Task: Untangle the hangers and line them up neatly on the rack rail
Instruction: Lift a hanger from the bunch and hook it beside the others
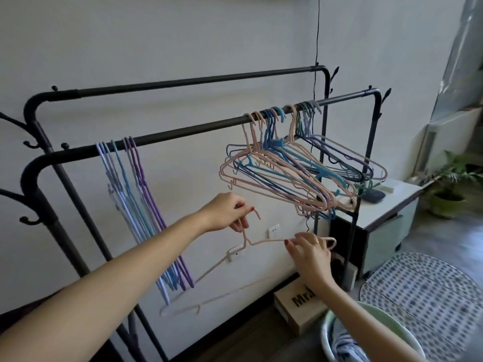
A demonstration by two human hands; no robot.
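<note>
A black rack's front rail (183,133) carries two groups of hangers. On its left hang several lilac, blue and purple hangers (141,205), lined up side by side. On its right a tangled bunch of pink, blue and purple hangers (295,171) sticks out at angles. Below the rail I hold one pink hanger (264,241) free of the rack. My left hand (227,212) pinches its neck just under the hook. My right hand (311,253) grips its right shoulder end.
A second, higher rail (183,83) runs behind, bare. A white cabinet (386,212) stands at the right behind the rack, with a potted plant (449,189) beyond. On the floor are a wooden box (300,307), a patterned mat (423,301) and a pale green basin (366,333).
</note>
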